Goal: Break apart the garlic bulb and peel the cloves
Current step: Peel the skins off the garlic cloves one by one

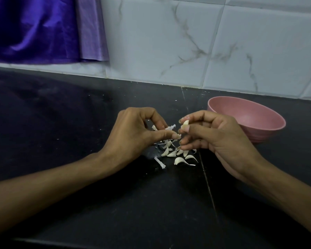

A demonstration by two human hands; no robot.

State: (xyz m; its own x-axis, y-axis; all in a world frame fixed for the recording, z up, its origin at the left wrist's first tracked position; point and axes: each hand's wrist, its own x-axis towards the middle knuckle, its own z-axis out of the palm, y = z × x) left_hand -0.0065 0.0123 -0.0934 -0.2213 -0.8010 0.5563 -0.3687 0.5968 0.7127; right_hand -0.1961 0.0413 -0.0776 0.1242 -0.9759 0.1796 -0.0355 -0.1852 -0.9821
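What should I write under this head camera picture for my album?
Right hand pinches a clove, left hand pinches skin, beside a pink bowl.

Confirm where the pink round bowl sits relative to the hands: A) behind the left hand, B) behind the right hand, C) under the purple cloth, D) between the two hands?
B: the pink round bowl sits on the black counter just behind the right hand.
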